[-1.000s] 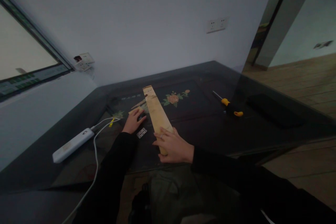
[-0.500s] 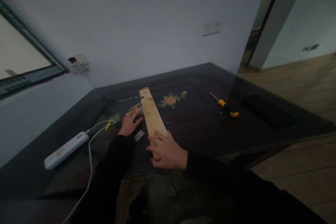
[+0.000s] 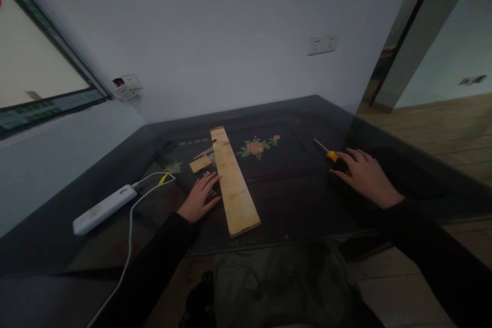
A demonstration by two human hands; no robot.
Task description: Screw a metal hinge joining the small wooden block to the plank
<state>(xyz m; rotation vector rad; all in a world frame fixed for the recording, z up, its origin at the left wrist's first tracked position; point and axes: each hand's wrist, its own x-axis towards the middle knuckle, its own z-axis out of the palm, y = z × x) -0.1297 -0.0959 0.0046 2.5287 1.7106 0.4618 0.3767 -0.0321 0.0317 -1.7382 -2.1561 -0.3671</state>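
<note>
Right hand [image 3: 365, 177] is curving over the handle of a screwdriver [image 3: 332, 156], which is lying to the right of the wooden board [image 3: 234, 182] on the dark table [image 3: 300, 195]; the view is not showing whether the fingers are gripping. Left hand [image 3: 199, 198] is resting beside the board, thumb spread from fingers. The screwdriver is looking light and stiff, its slim shaft probably slippery, the thick handle offering the surest hold

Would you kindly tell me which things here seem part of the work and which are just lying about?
Likely part of the work:
screwdriver, at the right hand
board, beside the left hand
block, near the board

Likely just lying about:
power strip
cord
</note>
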